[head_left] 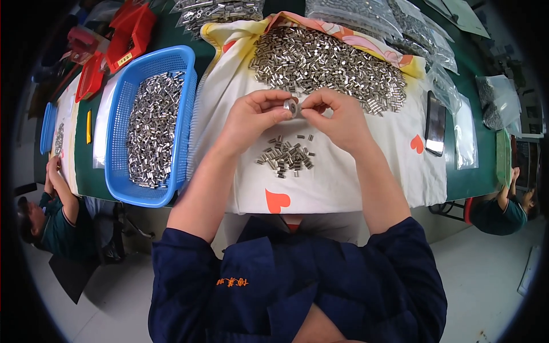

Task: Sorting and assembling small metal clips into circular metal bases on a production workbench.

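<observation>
White cloth [331, 191] covers the green bench [466, 182]; above it, the left hand [249, 119] grips a round metal piece [291, 107], the right hand [343, 119] pinching at its side. Likely hard and slick; best held by its rim.

Blocked at left by the basket [113, 154], walled off ahead by the big heap [331, 66], hemmed in nearer the body by the small pile [286, 155]; but running open over cloth [397, 134] from the right hand [342, 121] to the phone [436, 123]!
</observation>
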A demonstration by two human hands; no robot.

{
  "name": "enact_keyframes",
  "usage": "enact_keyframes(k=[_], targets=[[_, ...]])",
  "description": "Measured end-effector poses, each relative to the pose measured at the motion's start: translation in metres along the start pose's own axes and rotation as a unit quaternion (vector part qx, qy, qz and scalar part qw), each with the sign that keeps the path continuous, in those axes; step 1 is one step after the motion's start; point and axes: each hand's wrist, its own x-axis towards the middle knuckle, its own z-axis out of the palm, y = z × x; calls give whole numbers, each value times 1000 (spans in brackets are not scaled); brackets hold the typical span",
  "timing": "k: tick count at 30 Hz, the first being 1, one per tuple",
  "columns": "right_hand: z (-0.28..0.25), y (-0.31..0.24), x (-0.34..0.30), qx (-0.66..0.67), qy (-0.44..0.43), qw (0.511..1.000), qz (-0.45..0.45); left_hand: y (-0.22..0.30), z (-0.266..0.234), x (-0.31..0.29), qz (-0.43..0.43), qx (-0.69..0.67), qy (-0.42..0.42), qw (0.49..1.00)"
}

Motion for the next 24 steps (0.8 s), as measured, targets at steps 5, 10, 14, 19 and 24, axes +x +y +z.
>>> enact_keyframes(k=[5, 10, 14, 19, 24], targets=[[8, 5, -1, 50, 13, 997, -48, 1, 1, -1, 0, 27, -10, 1000], [14, 7, -4, -126, 81, 976, -159, -2, 3, -2, 0, 53, -4, 999], [15, 8, -2, -133, 102, 965, -203, -1, 3, -2, -1, 56, 1, 998], [-1, 4, 0, 22, -46, 999, 5, 3, 5, -5, -25, 82, -11, 996], [-1, 14, 8, 2, -11, 999, 43, -1, 7, -5, -53, 84, -52, 994]])
